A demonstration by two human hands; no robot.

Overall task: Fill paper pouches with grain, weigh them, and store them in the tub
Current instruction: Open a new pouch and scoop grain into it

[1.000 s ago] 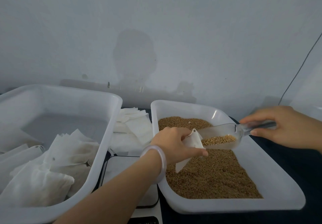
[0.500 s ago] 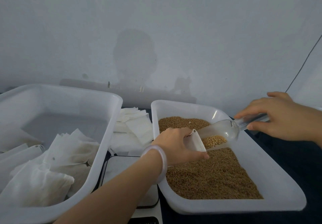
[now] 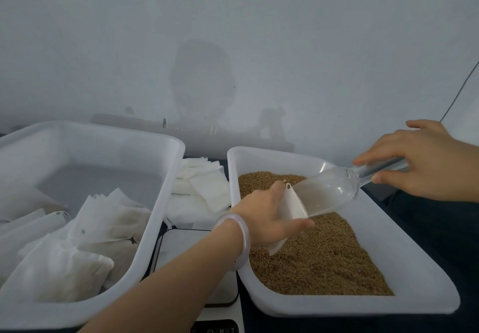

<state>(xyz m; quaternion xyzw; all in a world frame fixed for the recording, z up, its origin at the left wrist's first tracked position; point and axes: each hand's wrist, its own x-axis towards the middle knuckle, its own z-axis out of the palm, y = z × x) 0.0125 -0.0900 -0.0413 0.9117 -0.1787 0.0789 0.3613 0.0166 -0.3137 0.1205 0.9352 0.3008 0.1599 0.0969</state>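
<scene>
Over the grain tray (image 3: 414,275), hands first. Left hand (image 3: 267,216): fingers and thumb curled round a paper pouch (image 3: 295,205), holding its mouth up and open, with its lower corner hanging just above the grain (image 3: 324,255). Right hand (image 3: 420,167): fingertips on top and thumb beneath, pinching the handle of a clear plastic scoop (image 3: 329,192). The scoop is tilted down, its lip set in the pouch mouth. Its bowl looks nearly clear, and I can make out no grain left in it.

Step in hand, as I judge it: filling, at the tail of a pour. How full the pouch is I cannot tell, since its paper hides the contents.

Next move calls for drawing the scoop back without catching the pouch rim, keeping the mouth upward so nothing spills, then carrying the pouch left to the scale (image 3: 181,244). The scale sits between tray and tub, partly under my forearm, and its display is cut off at the frame's bottom edge and unreadable.

Further out: the tub (image 3: 166,190) on the left already holds several filled pouches (image 3: 77,242). A stack of empty pouches (image 3: 202,185) lies behind the scale, between the two containers.
</scene>
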